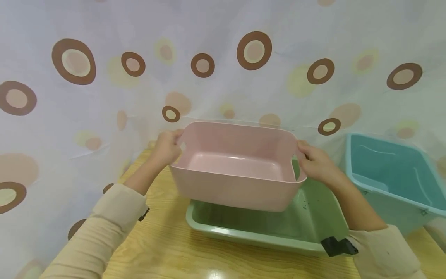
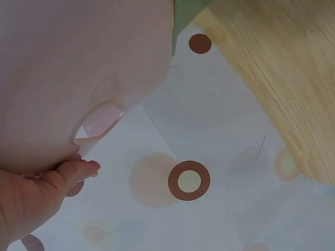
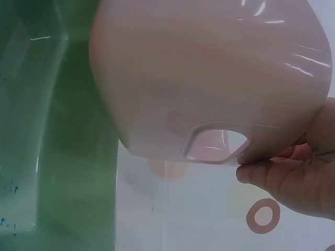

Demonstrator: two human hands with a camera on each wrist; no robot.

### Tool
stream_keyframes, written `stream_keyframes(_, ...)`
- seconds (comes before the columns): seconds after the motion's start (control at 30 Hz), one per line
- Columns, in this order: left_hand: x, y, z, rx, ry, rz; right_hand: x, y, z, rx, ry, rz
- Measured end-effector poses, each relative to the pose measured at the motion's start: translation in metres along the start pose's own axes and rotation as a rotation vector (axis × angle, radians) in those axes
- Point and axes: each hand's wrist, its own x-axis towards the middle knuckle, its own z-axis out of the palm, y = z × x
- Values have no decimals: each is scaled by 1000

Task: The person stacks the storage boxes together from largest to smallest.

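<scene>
Balance seems important: the left hand (image 1: 166,147) is curled on the left end of a pale-pink, rectangular plastic basin (image 1: 233,190), and the right hand (image 1: 316,164) grips the opposite end, so both should be at equal height. The basin, glossy, rounded at corners and bare inside, is over a light-green plastic tub (image 1: 258,238); rightmost stands a turquoise plastic bin (image 1: 390,205).

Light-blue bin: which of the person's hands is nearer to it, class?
Right. The right hand grips the end of the pink basket nearest the light-blue bin; the left hand grips the opposite end, farther away.
</scene>
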Motion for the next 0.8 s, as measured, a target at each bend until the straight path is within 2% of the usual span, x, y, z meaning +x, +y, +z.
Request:
stream_keyframes(0.27,-1,9,14,-32,-10,41,-9,13,-5,7,10,14)
stream_keyframes(0.57,-6,17,27,-47,40,93,-15,27,-6,66,28,44)
stream_keyframes(0.8,-8,21,37,-44,51,89,-18,37,-9,82,27,52)
